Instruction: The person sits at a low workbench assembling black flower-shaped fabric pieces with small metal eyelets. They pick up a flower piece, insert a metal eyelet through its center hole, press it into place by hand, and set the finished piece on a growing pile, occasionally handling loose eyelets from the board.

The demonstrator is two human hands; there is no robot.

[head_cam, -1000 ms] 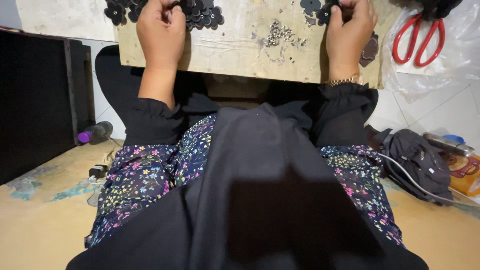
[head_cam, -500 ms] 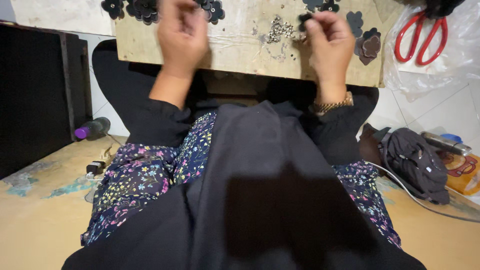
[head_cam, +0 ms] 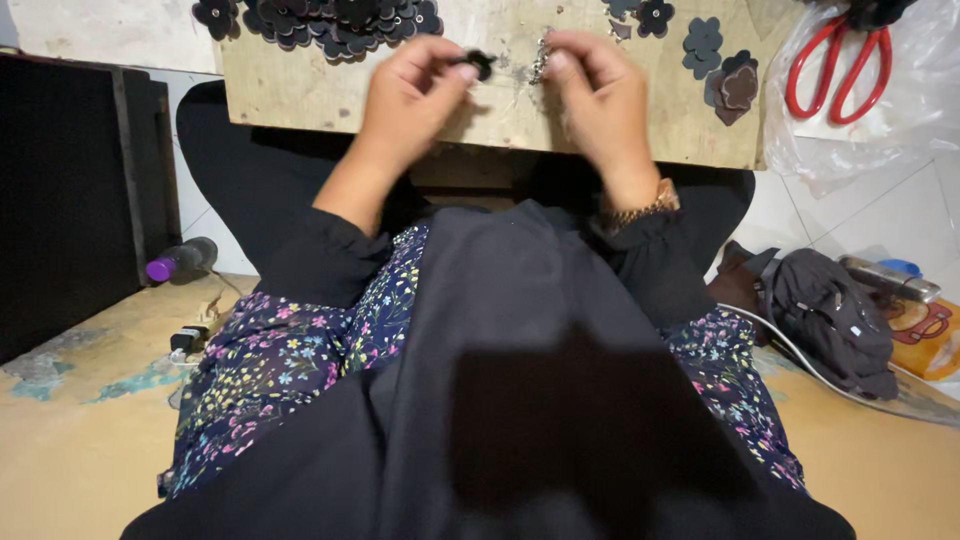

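Note:
My left hand [head_cam: 415,95] pinches a small black flower-shaped piece [head_cam: 478,65] between thumb and fingers, just above a worn wooden board [head_cam: 300,95]. My right hand [head_cam: 600,105] is close beside it, fingertips pinched on a small silvery metal piece [head_cam: 543,62]. The two hands nearly meet over the board's middle. A heap of black flower pieces [head_cam: 320,18] lies at the board's far left. More flat flower cut-outs [head_cam: 722,75], dark grey and brown, lie at its far right. A bracelet sits on my right wrist.
Red-handled scissors [head_cam: 835,65] lie on a clear plastic bag [head_cam: 900,120] at the upper right. A crumpled black bag [head_cam: 830,310] with a white cable sits on the floor at right. A purple-capped bottle [head_cam: 180,260] and a black panel [head_cam: 60,200] are at left.
Both hands have come in from the board's outer sides to its middle and drawn together. The left hand now holds a black flower piece. The view has shifted down a little.

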